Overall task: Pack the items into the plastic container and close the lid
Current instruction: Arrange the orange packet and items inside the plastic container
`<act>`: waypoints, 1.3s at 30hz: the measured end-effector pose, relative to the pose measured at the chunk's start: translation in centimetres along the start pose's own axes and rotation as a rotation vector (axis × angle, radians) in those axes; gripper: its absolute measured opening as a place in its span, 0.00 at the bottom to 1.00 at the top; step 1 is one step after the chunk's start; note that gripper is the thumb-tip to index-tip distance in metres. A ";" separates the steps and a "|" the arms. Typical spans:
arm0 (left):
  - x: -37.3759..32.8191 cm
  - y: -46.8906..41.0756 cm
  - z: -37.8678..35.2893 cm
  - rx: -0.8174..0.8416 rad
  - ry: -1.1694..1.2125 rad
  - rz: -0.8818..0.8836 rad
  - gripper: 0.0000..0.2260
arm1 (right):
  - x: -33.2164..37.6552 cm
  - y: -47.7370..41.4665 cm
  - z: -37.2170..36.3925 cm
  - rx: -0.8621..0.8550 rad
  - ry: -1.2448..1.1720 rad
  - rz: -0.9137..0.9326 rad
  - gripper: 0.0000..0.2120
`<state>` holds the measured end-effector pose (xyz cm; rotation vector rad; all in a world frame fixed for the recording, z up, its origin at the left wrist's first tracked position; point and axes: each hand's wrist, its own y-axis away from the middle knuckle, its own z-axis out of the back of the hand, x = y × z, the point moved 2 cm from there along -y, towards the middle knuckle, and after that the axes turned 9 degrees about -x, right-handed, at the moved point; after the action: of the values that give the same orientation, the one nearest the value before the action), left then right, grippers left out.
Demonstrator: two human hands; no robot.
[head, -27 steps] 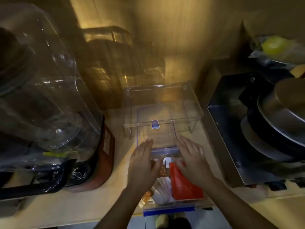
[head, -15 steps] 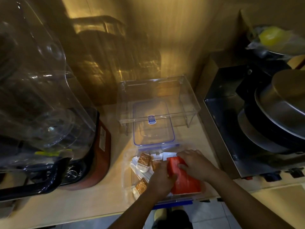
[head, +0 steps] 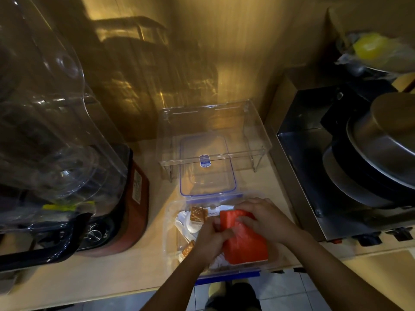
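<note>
A clear plastic container with blue clips sits at the counter's front edge. Inside lie a red packet, brown sachets and white packets. My left hand grips the red packet's left edge. My right hand presses and holds its top right part. Both hands are inside the container. The clear lid with a blue rim lies flat just behind the container, partly under a clear acrylic stand.
A clear acrylic stand stands behind the lid. A blender with a clear cover and red base fills the left. A metal appliance with stacked pans is at the right. A bagged yellow item lies at the far right.
My hands drew back from the lid's near edge into the container and took hold of the red packet. The camera view shifted slightly.
</note>
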<state>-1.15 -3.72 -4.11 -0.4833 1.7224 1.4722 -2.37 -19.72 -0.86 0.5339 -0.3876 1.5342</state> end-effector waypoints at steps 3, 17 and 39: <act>-0.5 0.7 1.1 -0.006 0.119 -0.008 0.17 | 0.4 -0.1 0.7 -0.081 -0.174 -0.089 0.16; -1.9 3.6 6.7 -0.342 0.274 -0.132 0.11 | 2.1 -2.3 -1.7 -0.247 -0.756 -0.397 0.09; -2.1 4.9 8.0 -0.629 0.353 -0.120 0.12 | 4.7 -0.9 -8.2 0.278 0.132 -0.113 0.13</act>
<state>-0.88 4.66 0.61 -1.2149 1.4149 1.9147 -2.17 -11.26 -5.11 0.6548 -0.0409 1.5122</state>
